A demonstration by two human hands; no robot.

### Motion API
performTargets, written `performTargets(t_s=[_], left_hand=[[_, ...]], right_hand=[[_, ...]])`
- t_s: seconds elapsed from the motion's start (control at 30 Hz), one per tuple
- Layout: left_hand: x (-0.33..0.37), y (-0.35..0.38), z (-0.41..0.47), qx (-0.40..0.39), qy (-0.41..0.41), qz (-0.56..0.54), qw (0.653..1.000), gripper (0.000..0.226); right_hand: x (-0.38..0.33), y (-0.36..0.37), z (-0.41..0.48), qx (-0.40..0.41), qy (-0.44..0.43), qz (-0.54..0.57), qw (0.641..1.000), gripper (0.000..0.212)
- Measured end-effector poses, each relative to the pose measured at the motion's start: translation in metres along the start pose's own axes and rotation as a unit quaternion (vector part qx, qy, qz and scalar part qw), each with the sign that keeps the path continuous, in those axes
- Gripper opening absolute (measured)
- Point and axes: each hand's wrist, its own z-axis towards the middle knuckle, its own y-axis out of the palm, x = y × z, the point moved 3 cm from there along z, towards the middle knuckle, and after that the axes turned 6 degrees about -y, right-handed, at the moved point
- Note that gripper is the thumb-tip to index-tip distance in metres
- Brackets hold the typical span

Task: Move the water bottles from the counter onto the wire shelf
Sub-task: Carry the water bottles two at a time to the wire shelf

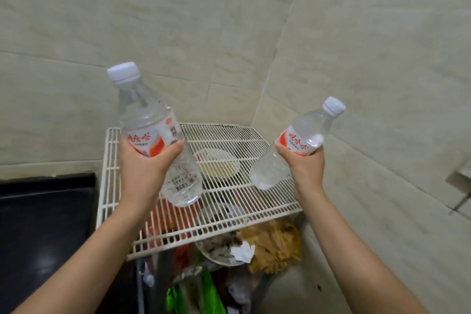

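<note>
Bowl (215, 260) of greyish scraps is the main mess here. Crumpled white paper (243, 252) sits on its right edge, and some crinkly yellow-brown stuff (275, 247) is piled just right of that. Left of the bowl there's something red-orange (182, 256), can't tell what. Bright green plastic (175, 299) lies nearer the camera than the bowl. Beyond the bowl is a pale round plate (219, 167), then beige tiled walls (204, 33) meeting in a corner.
</note>
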Motion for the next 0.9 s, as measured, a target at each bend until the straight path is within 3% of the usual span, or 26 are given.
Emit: performTargets(t_s=[0.3,0.53,0.67,0.83,0.9], left_hand=[[-0.013,-0.007,0.045,0.086,-0.011,0.035,0.996,0.059],[-0.009,-0.007,0.054,0.152,0.008,0.070,0.986,0.060],[-0.014,0.017,0.060,0.167,0.013,0.073,0.983,0.062],[-0.021,0.052,0.070,0.194,0.022,0.082,0.977,0.058],[-0.022,0.065,0.074,0.200,0.029,0.089,0.975,0.058]], right_hand=[[0.042,0.073,0.106,-0.091,0.014,-0.049,0.995,0.062],[0.069,0.113,0.184,-0.131,-0.015,-0.162,0.978,0.057],[0.094,0.120,0.211,-0.139,-0.015,-0.154,0.978,0.060],[0.125,0.132,0.242,-0.205,-0.009,-0.108,0.973,0.080],[0.128,0.133,0.250,-0.234,-0.004,-0.074,0.969,0.072]])
